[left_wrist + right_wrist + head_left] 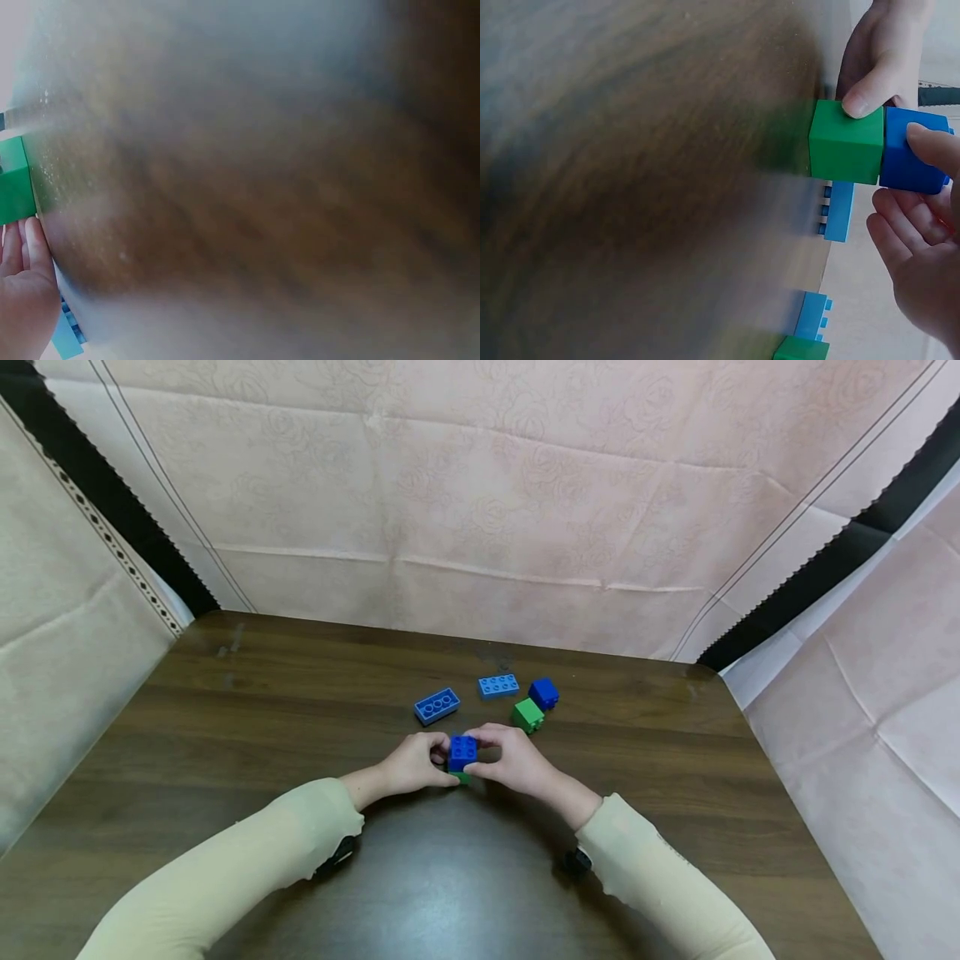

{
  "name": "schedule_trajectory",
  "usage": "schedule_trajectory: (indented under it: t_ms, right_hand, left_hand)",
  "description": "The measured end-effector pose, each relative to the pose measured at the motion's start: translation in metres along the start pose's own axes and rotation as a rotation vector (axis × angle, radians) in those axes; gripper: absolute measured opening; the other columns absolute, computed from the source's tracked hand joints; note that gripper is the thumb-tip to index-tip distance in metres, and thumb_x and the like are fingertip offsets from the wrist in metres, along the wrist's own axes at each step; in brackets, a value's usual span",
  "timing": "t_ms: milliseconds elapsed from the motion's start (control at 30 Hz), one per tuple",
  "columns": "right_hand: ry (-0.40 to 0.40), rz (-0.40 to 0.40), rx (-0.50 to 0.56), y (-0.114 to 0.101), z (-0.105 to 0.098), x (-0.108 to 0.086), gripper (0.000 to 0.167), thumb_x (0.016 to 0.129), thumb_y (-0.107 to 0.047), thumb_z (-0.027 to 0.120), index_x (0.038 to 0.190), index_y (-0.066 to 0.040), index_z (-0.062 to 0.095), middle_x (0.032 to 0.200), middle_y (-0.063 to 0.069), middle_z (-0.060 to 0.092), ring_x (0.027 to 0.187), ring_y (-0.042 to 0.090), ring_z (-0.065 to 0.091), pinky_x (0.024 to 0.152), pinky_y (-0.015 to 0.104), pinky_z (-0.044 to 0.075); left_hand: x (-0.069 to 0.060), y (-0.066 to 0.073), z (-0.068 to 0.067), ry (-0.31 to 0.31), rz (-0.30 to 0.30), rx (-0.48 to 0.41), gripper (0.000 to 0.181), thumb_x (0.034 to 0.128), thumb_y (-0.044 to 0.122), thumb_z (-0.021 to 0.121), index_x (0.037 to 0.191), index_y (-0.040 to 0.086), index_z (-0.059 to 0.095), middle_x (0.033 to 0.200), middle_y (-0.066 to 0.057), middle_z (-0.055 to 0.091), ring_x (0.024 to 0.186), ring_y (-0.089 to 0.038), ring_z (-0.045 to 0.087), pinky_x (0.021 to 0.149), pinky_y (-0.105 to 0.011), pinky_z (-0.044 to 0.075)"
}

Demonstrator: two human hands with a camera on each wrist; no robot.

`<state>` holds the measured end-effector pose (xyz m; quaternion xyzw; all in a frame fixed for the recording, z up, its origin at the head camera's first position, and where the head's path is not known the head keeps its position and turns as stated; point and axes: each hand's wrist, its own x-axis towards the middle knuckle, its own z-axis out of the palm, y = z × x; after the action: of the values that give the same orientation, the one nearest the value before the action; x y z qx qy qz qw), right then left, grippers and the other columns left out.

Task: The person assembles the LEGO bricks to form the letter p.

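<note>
Stack [462, 761]: a blue block [462, 752] sits on top of a green block [846, 146], studs up, in front of the person; whether the two are pressed fully together, I cannot tell.
Left hand [405, 767]: thumb and fingers clamped on the green block, the lower one.
Right hand [517, 762]: thumb and forefinger pinching the blue block, the other fingers below it.
Long bricks: a darker blue brick [437, 706] lies beyond the left hand, studs up; a light blue brick [498, 686] lies to its right, apart from it.
Small pair: a loose green block [528, 716] lies on its side beyond the right hand, with a loose blue block [543, 693] just behind it.
Surface: brown wood-grain table [225, 760].
Backdrop: pale patterned cloth [510, 485] behind.
</note>
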<state>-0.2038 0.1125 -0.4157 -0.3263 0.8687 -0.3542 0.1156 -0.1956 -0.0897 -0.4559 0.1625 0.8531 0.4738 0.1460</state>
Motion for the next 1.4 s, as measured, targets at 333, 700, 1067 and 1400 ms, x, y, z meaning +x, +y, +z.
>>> schedule_trajectory:
  t_ms: [333, 700, 1067, 1400]
  right_hand:
    - [0.004, 0.015, 0.068, 0.005, -0.001, 0.002, 0.036, 0.082, -0.024, 0.073, 0.113, -0.009, 0.063, 0.110, 0.005, 0.066, 0.104, 0.019, 0.061, 0.095, 0.039, 0.049]
    - [0.027, -0.019, -0.018, 0.000, 0.000, 0.003, 0.035, 0.083, -0.027, 0.071, 0.111, -0.008, 0.066, 0.106, 0.005, 0.068, 0.101, 0.017, 0.062, 0.093, 0.036, 0.050]
    - [0.023, -0.039, -0.071, -0.004, 0.001, 0.003, 0.038, 0.084, -0.027, 0.070, 0.114, -0.006, 0.064, 0.109, 0.007, 0.066, 0.103, 0.019, 0.061, 0.092, 0.035, 0.051]
    - [0.029, -0.098, -0.006, -0.010, -0.008, 0.005, 0.034, 0.084, -0.019, 0.070, 0.115, -0.005, 0.063, 0.108, 0.007, 0.066, 0.099, 0.018, 0.060, 0.083, 0.027, 0.053]
  left_hand:
    - [-0.001, 0.002, 0.001, 0.002, 0.006, 0.013, 0.030, 0.0746, 0.015, 0.078, 0.094, 0.005, 0.058, 0.098, -0.008, 0.066, 0.090, -0.015, 0.061, 0.086, -0.034, 0.053]
    - [-0.002, 0.000, 0.000, -0.004, 0.041, 0.010, 0.028, 0.0757, 0.016, 0.078, 0.093, 0.006, 0.058, 0.098, -0.007, 0.066, 0.090, -0.015, 0.060, 0.087, -0.036, 0.053]
    - [-0.002, 0.000, -0.002, -0.006, 0.033, 0.007, 0.026, 0.0761, 0.015, 0.077, 0.092, 0.007, 0.058, 0.098, -0.007, 0.066, 0.090, -0.016, 0.061, 0.088, -0.036, 0.053]
    - [-0.001, 0.003, 0.000, -0.014, 0.018, 0.010, 0.028, 0.0754, 0.015, 0.078, 0.094, 0.007, 0.058, 0.100, -0.008, 0.066, 0.091, -0.016, 0.062, 0.087, -0.036, 0.053]
